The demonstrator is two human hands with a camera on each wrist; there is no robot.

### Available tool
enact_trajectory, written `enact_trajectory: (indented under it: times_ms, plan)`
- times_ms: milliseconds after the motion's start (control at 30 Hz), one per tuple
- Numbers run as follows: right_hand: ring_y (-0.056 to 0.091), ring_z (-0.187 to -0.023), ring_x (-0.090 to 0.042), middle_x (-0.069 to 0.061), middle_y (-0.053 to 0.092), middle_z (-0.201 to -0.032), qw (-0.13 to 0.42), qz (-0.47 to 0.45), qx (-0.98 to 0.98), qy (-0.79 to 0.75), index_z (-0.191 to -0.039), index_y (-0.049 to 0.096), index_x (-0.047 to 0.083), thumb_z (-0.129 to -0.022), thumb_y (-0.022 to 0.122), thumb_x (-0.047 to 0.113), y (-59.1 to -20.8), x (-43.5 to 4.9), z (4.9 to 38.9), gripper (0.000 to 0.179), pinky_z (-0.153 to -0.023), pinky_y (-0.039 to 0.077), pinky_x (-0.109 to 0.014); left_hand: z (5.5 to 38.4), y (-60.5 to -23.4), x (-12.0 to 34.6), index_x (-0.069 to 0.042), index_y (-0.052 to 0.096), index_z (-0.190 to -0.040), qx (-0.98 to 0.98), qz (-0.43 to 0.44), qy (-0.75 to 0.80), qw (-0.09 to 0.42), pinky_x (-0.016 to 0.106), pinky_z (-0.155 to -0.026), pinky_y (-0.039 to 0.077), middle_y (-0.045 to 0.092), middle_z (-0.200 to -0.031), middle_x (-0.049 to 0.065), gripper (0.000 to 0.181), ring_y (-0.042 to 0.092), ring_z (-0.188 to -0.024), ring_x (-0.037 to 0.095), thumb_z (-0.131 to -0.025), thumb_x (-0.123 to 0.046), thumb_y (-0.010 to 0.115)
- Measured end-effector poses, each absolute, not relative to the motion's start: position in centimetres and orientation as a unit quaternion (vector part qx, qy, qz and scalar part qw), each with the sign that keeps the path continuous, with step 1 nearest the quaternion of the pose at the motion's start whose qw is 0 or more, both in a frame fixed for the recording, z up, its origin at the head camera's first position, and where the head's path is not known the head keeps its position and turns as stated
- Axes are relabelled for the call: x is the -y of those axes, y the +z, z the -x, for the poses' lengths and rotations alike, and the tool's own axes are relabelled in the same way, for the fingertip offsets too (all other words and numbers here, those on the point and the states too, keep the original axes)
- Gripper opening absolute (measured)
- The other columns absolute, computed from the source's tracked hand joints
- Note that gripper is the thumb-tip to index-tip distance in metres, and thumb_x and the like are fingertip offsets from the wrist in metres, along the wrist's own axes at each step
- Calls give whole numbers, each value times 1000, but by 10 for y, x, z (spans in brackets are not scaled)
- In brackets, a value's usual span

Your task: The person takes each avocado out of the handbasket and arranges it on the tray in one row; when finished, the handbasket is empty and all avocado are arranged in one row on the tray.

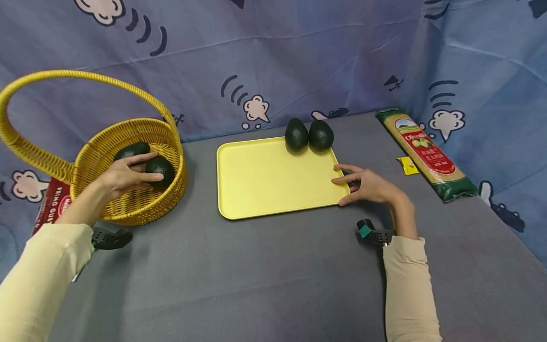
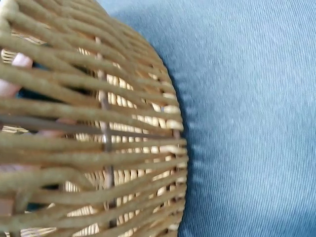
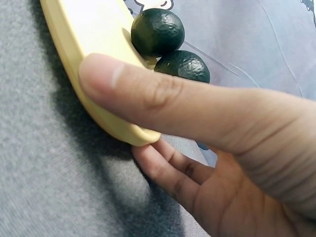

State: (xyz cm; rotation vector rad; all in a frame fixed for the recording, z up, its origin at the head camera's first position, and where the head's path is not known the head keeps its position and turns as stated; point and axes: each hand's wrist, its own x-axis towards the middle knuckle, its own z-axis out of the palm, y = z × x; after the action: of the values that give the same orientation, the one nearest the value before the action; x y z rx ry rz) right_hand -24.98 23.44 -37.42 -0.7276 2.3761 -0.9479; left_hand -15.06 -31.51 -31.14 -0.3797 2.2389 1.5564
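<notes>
Behind the grey table (image 1: 239, 270) we see a blue cloth backdrop (image 1: 299, 61) printed with cartoon clouds. At our left stands a yellow wicker basket (image 1: 141, 212), its tall handle arching up. Inside it our left hand (image 1: 121, 178) grasps an avocado (image 1: 166, 167), thumb and fingers curled about it, and a second avocado (image 1: 130, 149) lies just beside, partly covered by the fingers (through the left wrist camera we get mostly weave, with bits of finger between the strands). Our right hand (image 1: 369, 185) grips the right edge of a yellow tray (image 1: 273, 178) by its near corner, thumb over the rim. At the tray's far right corner we find a third avocado (image 1: 297, 135) and a fourth avocado (image 1: 321, 136), side by side. Farther right lies a long green, gold and red packet (image 1: 427, 154), a small yellow sachet (image 1: 409, 166) just beside it; the basket partly hides a dark red pack (image 1: 52, 202)
</notes>
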Motion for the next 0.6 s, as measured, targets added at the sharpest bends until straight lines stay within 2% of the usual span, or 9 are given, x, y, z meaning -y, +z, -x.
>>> enact_trajectory:
  times_ms: [67,233,333,400,467,533,600]
  plan:
    - [47,-121,-35,-17,26,-154,239,265,-868,-345,-131,58,-1,-77,82,20,-374,-235,249,63,-98,44,-51,149,-311,315,-13,16,-154,-793,138,561,193,35,-94,50,-10,-155,20,82,2,-143,35,-91,-11,68]
    - [53,-112,-30,-16,27,-153,230,272,-871,-338,-130,59,-1,-76,83,21,-374,-234,249,63,-95,46,-46,144,-306,316,-21,16,-154,-756,165,605,187,31,-88,53,-2,-158,17,83,26,-139,32,-90,-9,68]
    - [55,-107,-28,-17,28,-153,226,275,-873,-333,-130,59,-2,-76,83,21,-373,-234,249,63,-93,47,-44,139,-302,314,-26,19,-153,-733,179,632,180,30,-87,54,-7,-158,14,82,20,-142,29,-90,-8,68]
    - [55,-107,-28,-17,28,-153,226,274,-873,-333,-130,58,-2,-76,83,21,-373,-235,249,63,-94,47,-44,135,-299,312,-30,22,-153,-713,186,654,172,29,-87,54,-12,-157,11,82,9,-145,29,-90,-7,68]
    - [56,-109,-30,-17,28,-153,226,274,-873,-335,-130,58,-2,-76,83,21,-374,-235,249,63,-95,46,-46,131,-296,310,-33,24,-152,-696,189,674,160,28,-85,54,-17,-156,9,81,5,-145,27,-90,-5,67]
    - [55,-111,-31,-17,28,-153,228,274,-871,-338,-130,58,-2,-76,83,20,-374,-235,249,63,-97,45,-48,128,-295,307,-35,28,-151,-675,191,698,144,27,-83,55,-13,-157,9,80,28,-140,20,-89,-2,67]
    - [54,-114,-32,-17,28,-153,230,274,-870,-340,-130,58,-3,-76,83,20,-374,-235,249,64,-97,45,-49,124,-294,305,-34,30,-150,-661,186,716,129,25,-79,56,-7,-158,10,80,49,-125,12,-89,1,66]
